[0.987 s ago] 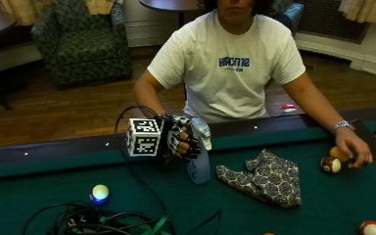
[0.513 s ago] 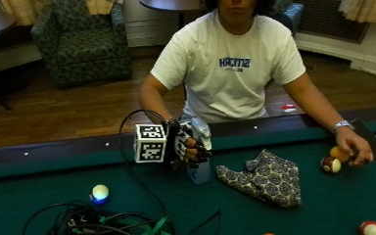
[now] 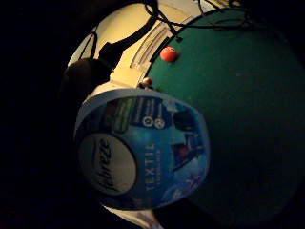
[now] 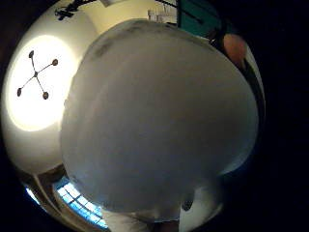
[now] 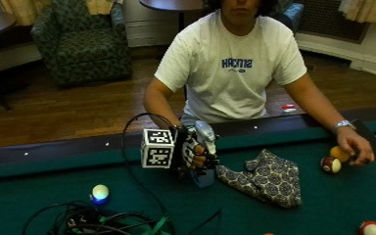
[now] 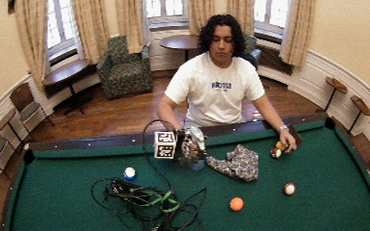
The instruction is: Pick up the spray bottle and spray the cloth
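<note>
Smooth plastic spray bottle (image 5: 203, 157) with glossy printed label, patterned woven cloth (image 5: 265, 177), matt green felt table (image 5: 318, 210).

I record a green-felt pool table (image 5: 58, 205) with a dark wooden rail (image 5: 64, 149). A crumpled patterned cloth (image 5: 265, 177) lies near centre. At its 9 o'clock sits a glowing white ball (image 5: 100, 192); at 8 o'clock, a tangle of black and green cables (image 5: 103, 223). At 2 o'clock lie a maroon-striped ball (image 5: 331, 165) and a yellow ball (image 5: 339, 152). An orange ball (image 6: 236, 203) lies at 6 o'clock, a red-striped ball (image 5: 372, 228) at 4 o'clock.
</note>
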`<action>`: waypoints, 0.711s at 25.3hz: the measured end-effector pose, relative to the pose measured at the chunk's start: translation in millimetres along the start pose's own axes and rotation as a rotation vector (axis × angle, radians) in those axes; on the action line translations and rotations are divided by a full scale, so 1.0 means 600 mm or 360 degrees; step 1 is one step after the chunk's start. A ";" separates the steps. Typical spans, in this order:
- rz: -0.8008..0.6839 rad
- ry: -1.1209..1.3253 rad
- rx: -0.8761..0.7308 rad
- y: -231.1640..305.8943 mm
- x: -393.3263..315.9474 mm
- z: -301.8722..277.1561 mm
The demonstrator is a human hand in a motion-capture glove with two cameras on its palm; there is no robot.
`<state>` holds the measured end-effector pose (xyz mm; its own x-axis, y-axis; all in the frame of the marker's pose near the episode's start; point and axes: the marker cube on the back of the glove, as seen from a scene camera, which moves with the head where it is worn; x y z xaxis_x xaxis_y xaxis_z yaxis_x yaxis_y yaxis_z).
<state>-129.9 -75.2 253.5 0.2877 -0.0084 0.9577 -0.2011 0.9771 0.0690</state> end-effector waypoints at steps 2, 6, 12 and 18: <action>-0.0001 0.0005 0.0002 -0.006 0.001 0.004; 0.0004 0.0027 -0.0007 -0.022 0.002 0.010; 0.0031 0.0038 -0.0031 -0.039 -0.002 0.012; 0.0068 0.0024 -0.0070 -0.052 -0.012 0.011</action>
<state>-131.6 -107.1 246.5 0.2940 0.0361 0.9551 -0.1722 0.9849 0.0158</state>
